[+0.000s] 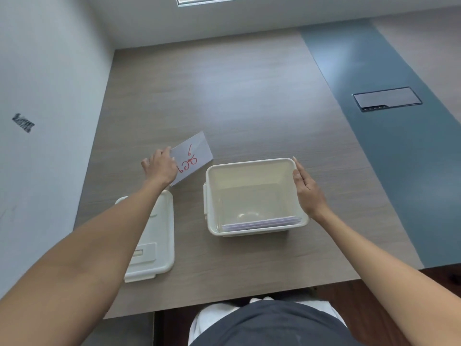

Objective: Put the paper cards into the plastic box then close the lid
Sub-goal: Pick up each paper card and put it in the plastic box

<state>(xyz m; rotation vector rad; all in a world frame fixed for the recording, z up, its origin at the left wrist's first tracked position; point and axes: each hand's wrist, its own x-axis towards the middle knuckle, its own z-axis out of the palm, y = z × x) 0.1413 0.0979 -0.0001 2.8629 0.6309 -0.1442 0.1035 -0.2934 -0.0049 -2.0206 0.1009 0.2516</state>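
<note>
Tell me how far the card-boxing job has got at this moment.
Partly done. Some cards already stand inside the plastic box, against its near wall. In hand: the left hand holds a paper card with red writing over the table, not yet in the box, while the right hand rests flat against the box's right side. Left: drop that card in, then fit the lid, lying on the table left of the box.

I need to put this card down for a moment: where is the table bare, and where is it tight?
Bare table runs from the plastic box to the far wall, and between box and near edge. A narrow strip lies between box and lid. It is tight left of the box: the left hand holds the card there. The right hand rests on the box's right rim.
</note>
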